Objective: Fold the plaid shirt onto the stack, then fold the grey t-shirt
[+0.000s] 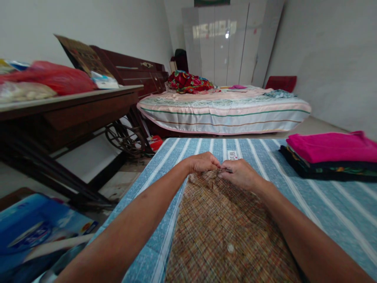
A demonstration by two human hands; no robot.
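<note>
A brown checked cloth garment point(224, 224) lies lengthwise on the blue and white striped bed cover point(294, 204), its lower part running out of view toward me. My left hand point(204, 162) pinches the garment's far edge, fingers closed. Right beside it, my right hand point(240, 175) grips the same edge, thumb and fingers together. The cloth is gathered into small creases between the two hands. What kind of garment it is, I cannot tell. A small pale round spot shows on its front.
Folded clothes point(332, 153), bright pink on top, are stacked at the right. To the left stands a sewing-machine table point(129, 88) with a red plastic bag point(61, 78) on it. Below it is a blue package point(44, 228). Another bed point(224, 114) and a wardrobe point(219, 47) stand behind.
</note>
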